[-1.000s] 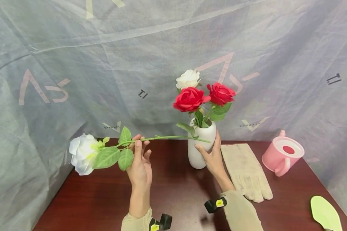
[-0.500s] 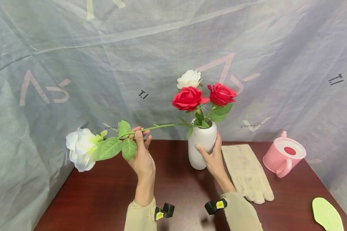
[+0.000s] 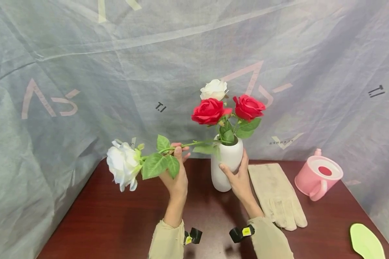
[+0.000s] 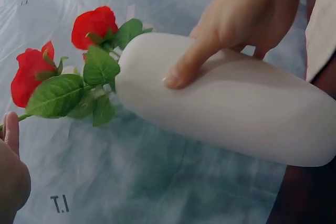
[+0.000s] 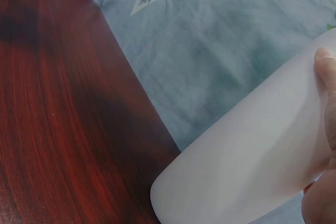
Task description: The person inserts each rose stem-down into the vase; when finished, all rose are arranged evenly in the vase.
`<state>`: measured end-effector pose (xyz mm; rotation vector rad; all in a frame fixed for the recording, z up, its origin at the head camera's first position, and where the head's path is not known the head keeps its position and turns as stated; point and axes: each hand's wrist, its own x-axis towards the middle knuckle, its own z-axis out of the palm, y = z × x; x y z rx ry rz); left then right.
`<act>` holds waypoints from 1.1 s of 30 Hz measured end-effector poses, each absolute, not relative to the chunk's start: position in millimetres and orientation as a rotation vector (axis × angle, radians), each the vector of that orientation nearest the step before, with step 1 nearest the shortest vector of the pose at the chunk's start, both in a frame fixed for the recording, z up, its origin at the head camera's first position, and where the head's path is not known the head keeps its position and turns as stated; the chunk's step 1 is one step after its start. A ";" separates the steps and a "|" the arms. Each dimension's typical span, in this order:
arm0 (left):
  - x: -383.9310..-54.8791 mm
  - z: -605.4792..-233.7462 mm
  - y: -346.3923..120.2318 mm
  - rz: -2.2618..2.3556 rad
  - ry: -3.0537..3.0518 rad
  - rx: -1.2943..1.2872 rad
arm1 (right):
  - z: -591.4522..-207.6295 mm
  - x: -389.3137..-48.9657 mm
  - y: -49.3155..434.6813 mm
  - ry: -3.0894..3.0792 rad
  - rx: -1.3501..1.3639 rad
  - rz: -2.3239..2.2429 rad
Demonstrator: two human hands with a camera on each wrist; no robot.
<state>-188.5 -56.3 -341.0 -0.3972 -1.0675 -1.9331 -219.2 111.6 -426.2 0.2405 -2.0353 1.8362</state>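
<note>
My left hand (image 3: 177, 176) pinches the green stem of a white rose (image 3: 124, 164) between thumb and fingers, just past its leaves. The flower lies nearly level, bloom to the left, its stem end at the mouth of a white vase (image 3: 221, 169). Whether the tip is inside the mouth, I cannot tell. My right hand (image 3: 241, 181) grips the upright vase from the right, its thumb (image 4: 181, 74) across the front in the left wrist view. Standing in the vase are a red rose (image 3: 209, 111), a second red rose (image 3: 249, 107) and another white rose (image 3: 214, 89).
Right of the vase, a cream work glove (image 3: 275, 192) lies flat on the dark red table (image 3: 116, 223). Beyond it stands a pink watering can (image 3: 312, 176). A light green scoop-shaped thing (image 3: 366, 241) is at the right edge. Grey cloth (image 3: 100, 72) hangs behind.
My left hand has carried the white rose to the right, and its stem end has risen from across the vase's front to the mouth. My right hand keeps its grip on the vase.
</note>
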 end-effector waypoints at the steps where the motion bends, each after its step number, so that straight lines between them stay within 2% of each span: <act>1: -187.7 -340.9 -54.3 -1.926 -1.086 -0.415 | -422.5 -216.8 110.3 -2.032 0.245 1.835; 11: -183.6 -330.9 -44.6 -1.892 -1.278 -0.500 | -407.5 -208.7 105.7 -2.021 0.286 1.813; 23: -213.4 -343.5 -49.1 -1.941 -1.399 -0.417 | -410.1 -207.5 106.3 -2.037 0.261 1.842; 33: -224.8 -336.2 -42.9 -1.998 -1.406 -0.410 | -425.6 -217.5 111.5 -2.031 0.254 1.824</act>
